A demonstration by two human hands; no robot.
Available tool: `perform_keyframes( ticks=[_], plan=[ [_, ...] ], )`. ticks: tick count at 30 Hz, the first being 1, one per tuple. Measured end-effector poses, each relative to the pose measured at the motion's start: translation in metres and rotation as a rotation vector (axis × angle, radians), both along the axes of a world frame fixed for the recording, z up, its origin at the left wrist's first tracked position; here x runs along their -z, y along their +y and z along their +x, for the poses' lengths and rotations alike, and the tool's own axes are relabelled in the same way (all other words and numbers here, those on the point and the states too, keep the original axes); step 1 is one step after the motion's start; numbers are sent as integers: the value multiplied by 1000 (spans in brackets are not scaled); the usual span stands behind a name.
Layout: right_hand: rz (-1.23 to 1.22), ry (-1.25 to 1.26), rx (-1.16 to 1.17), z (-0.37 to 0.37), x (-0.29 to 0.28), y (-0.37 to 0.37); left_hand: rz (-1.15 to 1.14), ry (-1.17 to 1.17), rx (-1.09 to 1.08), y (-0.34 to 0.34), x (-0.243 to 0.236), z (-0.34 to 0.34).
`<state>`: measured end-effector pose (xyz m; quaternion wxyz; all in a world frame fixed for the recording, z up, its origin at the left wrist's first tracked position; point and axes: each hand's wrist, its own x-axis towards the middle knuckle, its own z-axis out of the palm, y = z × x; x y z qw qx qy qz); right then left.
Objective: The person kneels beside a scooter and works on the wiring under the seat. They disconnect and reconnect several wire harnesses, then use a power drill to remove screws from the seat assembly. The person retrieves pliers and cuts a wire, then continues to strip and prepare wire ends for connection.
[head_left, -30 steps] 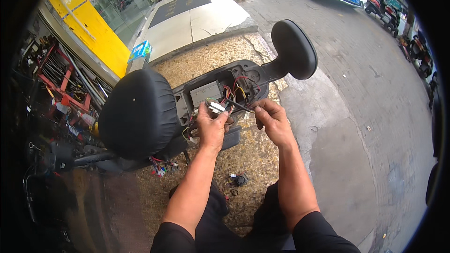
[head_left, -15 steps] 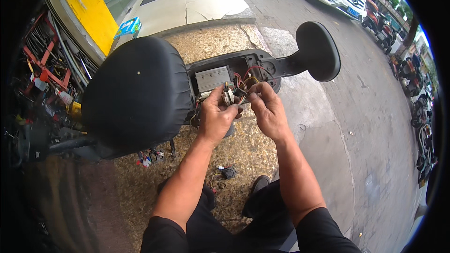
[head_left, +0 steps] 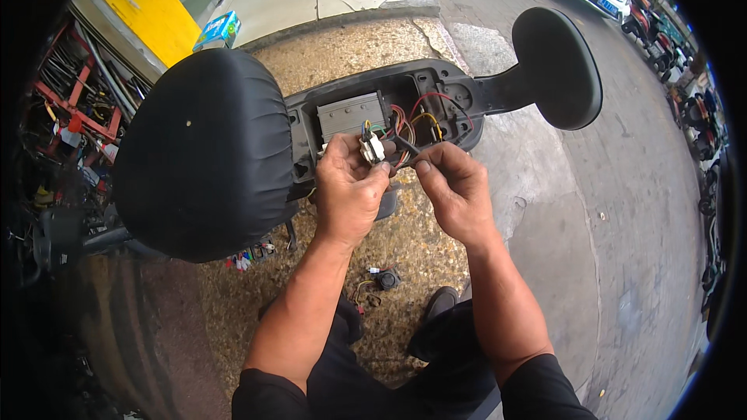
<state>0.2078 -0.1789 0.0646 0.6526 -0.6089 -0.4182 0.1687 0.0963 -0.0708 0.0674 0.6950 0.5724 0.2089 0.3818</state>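
My left hand (head_left: 348,190) is closed around a white plug connector (head_left: 372,148) with coloured wires running into it. Just to its right, the thumb and fingertips of my right hand (head_left: 459,190) pinch a dark cable (head_left: 406,145); its end is hidden by the fingers. Both hands are over the near edge of an open black compartment (head_left: 311,101) on a scooter. Inside lies a silver finned metal box (head_left: 350,115), partly behind my left hand. Red and other coloured wires (head_left: 400,120) loop out beside the box, and a yellow wire (head_left: 427,117) lies farther right.
A black padded seat (head_left: 202,155) rises left of the compartment, and a smaller black pad (head_left: 557,68) extends at its right. A small black round part with wires (head_left: 387,279) lies on the ground near my feet. Tools and cables crowd a red rack (head_left: 74,101) at far left.
The view has shifted slightly, with the scooter's compartment appearing a little higher and the right pad farther right. The white connector shows more clearly in my left hand. Both grips are kept.
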Motion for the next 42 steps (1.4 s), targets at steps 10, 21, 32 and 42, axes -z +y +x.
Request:
perform_keyframes(
  ticks=[10, 21, 32, 42],
  plan=[
    [9, -24, -34, -7, -1, 4, 20, -69, 22, -4, 1, 1],
    [20, 3, -10, -5, -2, 3, 22, -62, -6, -5, 4, 1],
    [26, 36, -10, -5, 0, 7, 120, -41, -94, -14, 10, 7],
    [35, -78, -2, -6, 3, 13, 217, -12, -150, -12, 11, 9]
  ],
)
